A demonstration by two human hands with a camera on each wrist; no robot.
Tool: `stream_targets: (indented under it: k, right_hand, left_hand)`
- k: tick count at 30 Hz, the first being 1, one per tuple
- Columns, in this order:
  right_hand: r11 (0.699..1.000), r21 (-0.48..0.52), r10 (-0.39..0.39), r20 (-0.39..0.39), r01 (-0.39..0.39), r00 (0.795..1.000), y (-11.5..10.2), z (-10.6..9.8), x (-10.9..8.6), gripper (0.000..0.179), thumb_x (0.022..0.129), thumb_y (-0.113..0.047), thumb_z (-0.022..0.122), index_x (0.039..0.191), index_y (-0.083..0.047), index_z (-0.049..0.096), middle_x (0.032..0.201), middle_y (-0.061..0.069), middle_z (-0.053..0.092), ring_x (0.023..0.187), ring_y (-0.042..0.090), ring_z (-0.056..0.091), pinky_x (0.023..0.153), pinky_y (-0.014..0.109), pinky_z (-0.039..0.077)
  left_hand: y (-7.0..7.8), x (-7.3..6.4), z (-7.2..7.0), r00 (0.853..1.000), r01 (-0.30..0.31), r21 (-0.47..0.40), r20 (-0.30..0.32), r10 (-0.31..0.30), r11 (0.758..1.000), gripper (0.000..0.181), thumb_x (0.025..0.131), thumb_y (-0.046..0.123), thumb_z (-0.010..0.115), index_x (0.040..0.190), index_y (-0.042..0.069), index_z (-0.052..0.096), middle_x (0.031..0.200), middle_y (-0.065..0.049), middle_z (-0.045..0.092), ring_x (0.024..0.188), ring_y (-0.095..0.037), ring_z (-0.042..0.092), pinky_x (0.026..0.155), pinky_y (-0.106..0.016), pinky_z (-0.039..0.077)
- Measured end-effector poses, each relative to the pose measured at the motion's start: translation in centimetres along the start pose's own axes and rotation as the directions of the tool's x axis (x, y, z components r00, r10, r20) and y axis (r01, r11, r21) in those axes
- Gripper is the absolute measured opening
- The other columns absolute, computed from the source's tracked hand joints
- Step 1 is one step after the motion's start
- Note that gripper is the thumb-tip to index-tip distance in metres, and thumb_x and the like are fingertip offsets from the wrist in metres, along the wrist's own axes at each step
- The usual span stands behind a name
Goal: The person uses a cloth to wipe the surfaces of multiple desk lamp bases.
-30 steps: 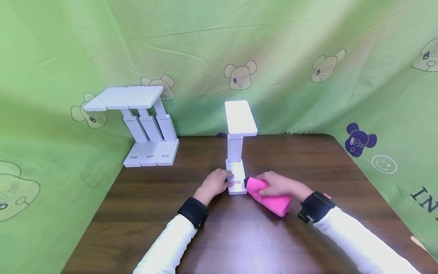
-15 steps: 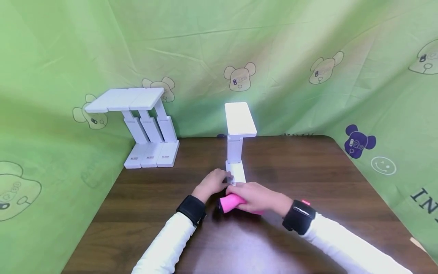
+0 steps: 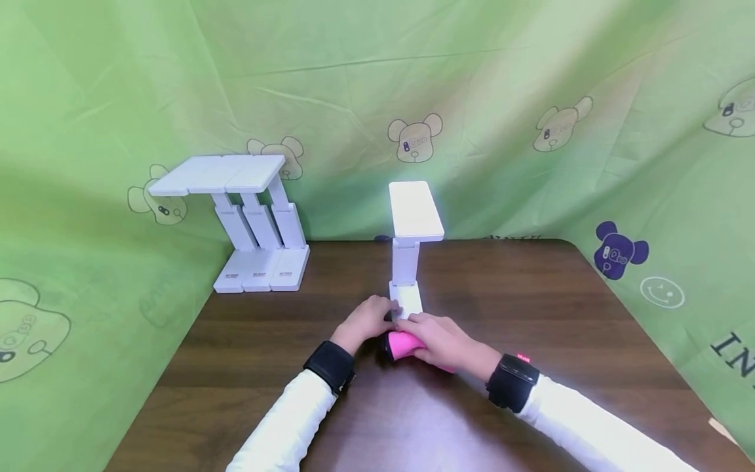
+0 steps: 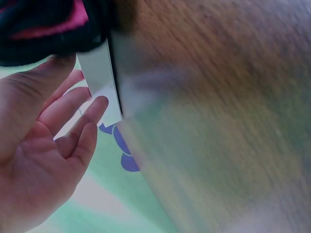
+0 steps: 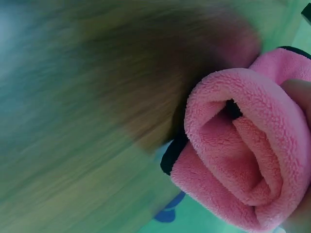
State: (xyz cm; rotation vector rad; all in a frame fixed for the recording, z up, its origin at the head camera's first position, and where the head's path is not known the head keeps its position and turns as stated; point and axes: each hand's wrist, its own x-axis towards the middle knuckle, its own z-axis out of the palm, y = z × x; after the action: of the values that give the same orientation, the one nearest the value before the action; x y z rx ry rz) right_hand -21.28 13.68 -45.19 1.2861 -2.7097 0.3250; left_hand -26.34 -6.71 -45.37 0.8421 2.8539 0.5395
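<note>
A white desk lamp (image 3: 404, 262) with a lit head (image 3: 415, 210) stands upright mid-table. My left hand (image 3: 368, 318) is at the left side of its base (image 3: 407, 298), fingertips touching it. In the left wrist view, the fingers of the left hand (image 4: 53, 141) are loosely bent at the white base (image 4: 104, 80). My right hand (image 3: 439, 341) grips a folded pink towel (image 3: 404, 344) with dark edging at the front of the base. The towel (image 5: 233, 150) shows its fluffy folds in the right wrist view. Hand and towel hide the base's front end.
Three more white desk lamps (image 3: 259, 269) stand side by side at the table's back left, heads pointing left. The brown wooden table (image 3: 501, 282) meets a green printed curtain (image 3: 342, 131) behind and at both sides.
My right hand has carried the towel leftward from beside the base to its front end, then slightly right and up. The left hand has stayed at the base. The lamps have not moved.
</note>
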Motion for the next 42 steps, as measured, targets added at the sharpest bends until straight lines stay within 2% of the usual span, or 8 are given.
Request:
stream_targets:
  k: [12,15,19,22,26,30,34,42]
  right_hand:
    - [0.967,0.023,0.252,0.041,-0.253,0.967,3.6,-3.6,-3.4,0.039,0.079,-0.017,0.086,0.113,-0.019,0.069,0.098,0.000,0.064,0.082,0.015,0.060,0.069,0.037,0.053]
    - [0.974,0.152,0.155,0.086,-0.167,0.984,4.7,-4.4,-3.8,0.036,0.079,-0.011,0.082,0.112,-0.016,0.070,0.100,-0.003,0.066,0.083,0.011,0.059,0.071,0.033,0.052]
    - [0.931,0.364,-0.033,0.119,-0.013,0.992,4.4,-4.5,-3.2,0.035,0.079,-0.005,0.078,0.112,-0.016,0.070,0.103,-0.006,0.068,0.085,0.006,0.059,0.075,0.028,0.052]
    - [0.912,0.403,-0.124,0.097,0.075,0.988,2.7,-3.6,-1.9,0.033,0.082,-0.009,0.078,0.113,-0.020,0.071,0.107,-0.009,0.066,0.090,0.004,0.059,0.079,0.026,0.052]
    - [0.923,0.340,-0.217,0.070,0.182,0.974,0.3,-1.8,0.1,0.029,0.086,-0.014,0.077,0.113,-0.023,0.072,0.110,-0.010,0.065,0.097,0.005,0.059,0.084,0.023,0.051]
    - [0.961,0.132,-0.247,0.001,0.245,0.969,-1.2,-0.2,1.8,0.031,0.084,-0.015,0.079,0.113,-0.020,0.071,0.108,-0.006,0.065,0.099,0.010,0.060,0.084,0.025,0.052]
    - [0.985,-0.022,-0.170,-0.077,0.168,0.982,-1.7,0.9,2.4,0.032,0.081,-0.020,0.085,0.109,-0.018,0.070,0.101,-0.002,0.061,0.091,0.013,0.060,0.076,0.028,0.054]
    - [0.999,-0.040,-0.016,-0.083,0.013,0.996,-1.2,0.9,1.0,0.038,0.079,-0.028,0.088,0.112,-0.019,0.072,0.100,-0.001,0.061,0.085,0.013,0.059,0.070,0.029,0.054]
  left_hand:
    - [0.1,-0.2,-0.3,0.998,0.052,-0.051,0.038,-0.050,0.997,0.043,0.089,0.028,0.080,0.127,0.009,0.071,0.134,-0.011,0.066,0.122,-0.026,0.062,0.104,-0.038,0.049]
    - [0.2,-0.3,-0.3,0.998,0.057,-0.048,0.039,-0.055,0.997,0.043,0.090,0.028,0.078,0.128,0.010,0.071,0.136,-0.011,0.065,0.124,-0.026,0.062,0.104,-0.038,0.048]
    - [0.2,-0.2,-0.3,0.997,0.069,-0.037,0.039,-0.068,0.997,0.043,0.091,0.030,0.077,0.129,0.011,0.070,0.136,-0.010,0.065,0.122,-0.026,0.062,0.103,-0.038,0.049]
    - [0.2,-0.3,-0.3,0.998,0.066,-0.024,0.024,-0.066,0.998,0.041,0.090,0.029,0.078,0.127,0.011,0.072,0.128,-0.010,0.069,0.115,-0.025,0.065,0.099,-0.037,0.051]
    - [0.1,-0.4,-0.2,1.000,0.030,-0.015,-0.007,-0.030,0.999,0.033,0.090,0.023,0.079,0.119,0.010,0.074,0.112,-0.010,0.074,0.099,-0.024,0.068,0.090,-0.036,0.055]
    - [0.1,-0.6,0.0,1.000,0.022,-0.019,-0.021,-0.022,1.000,0.020,0.092,0.016,0.075,0.112,0.012,0.075,0.100,-0.008,0.074,0.089,-0.021,0.067,0.082,-0.035,0.055]
    - [0.1,-0.6,0.1,0.999,0.043,-0.033,-0.014,-0.043,0.999,0.010,0.094,0.015,0.071,0.103,0.016,0.073,0.089,-0.003,0.070,0.078,-0.016,0.061,0.074,-0.031,0.052]
    - [0.6,-0.7,0.0,0.999,0.044,-0.029,-0.008,-0.044,0.999,0.019,0.091,0.016,0.075,0.110,0.011,0.074,0.096,-0.007,0.073,0.082,-0.018,0.063,0.079,-0.032,0.055]
